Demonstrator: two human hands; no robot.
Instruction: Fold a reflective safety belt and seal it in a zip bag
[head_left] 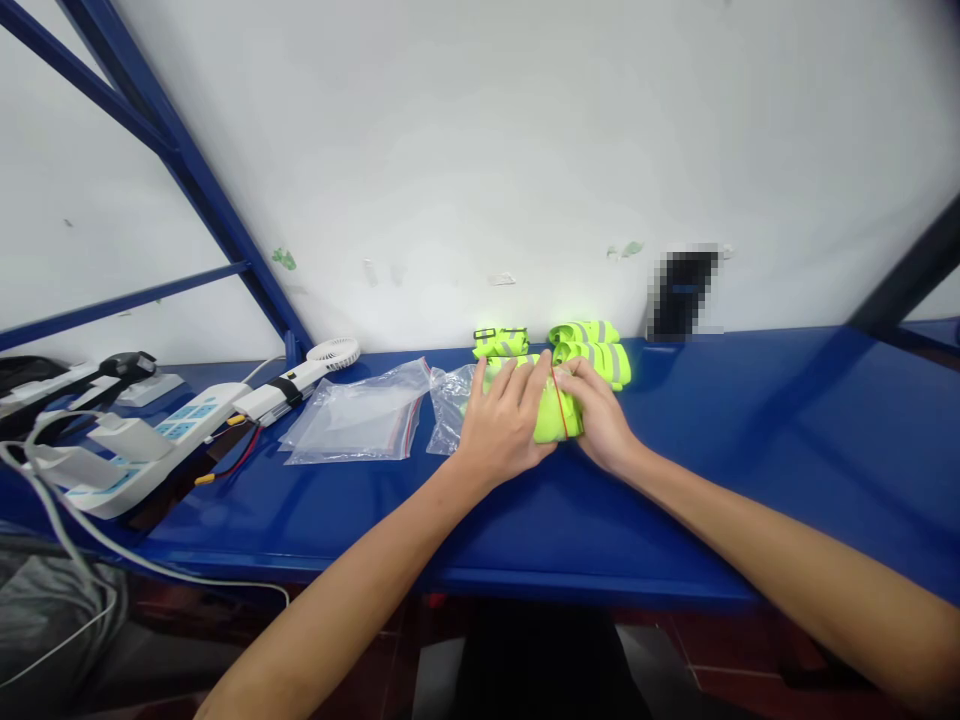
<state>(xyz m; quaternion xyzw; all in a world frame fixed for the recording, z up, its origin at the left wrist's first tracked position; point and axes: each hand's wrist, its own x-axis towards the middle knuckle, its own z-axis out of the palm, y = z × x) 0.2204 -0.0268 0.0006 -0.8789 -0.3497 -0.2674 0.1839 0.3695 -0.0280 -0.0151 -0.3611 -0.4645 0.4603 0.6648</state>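
A neon yellow-green rolled reflective vest (550, 425) sits in a clear zip bag (448, 410) with a red seal line, low over the blue table. My left hand (502, 420) lies over the bag's left part, fingers bent over its far side and thumb near its front. At the right end, my right hand (596, 415) is closed on the bag beside the red line. My hands hide much of the bundle. Just behind them stand more rolled vests with grey stripes: one with a black buckle (500, 342) and a pair at the right (592, 362).
Flat empty zip bags (360, 415) are stacked left of my hands. Further left are a small white fan (332, 354), a power strip (165, 450) with plugs, and loose cables. A pixelated dark object (681, 295) leans on the wall. Blue frame posts (202, 190) rise at the left.
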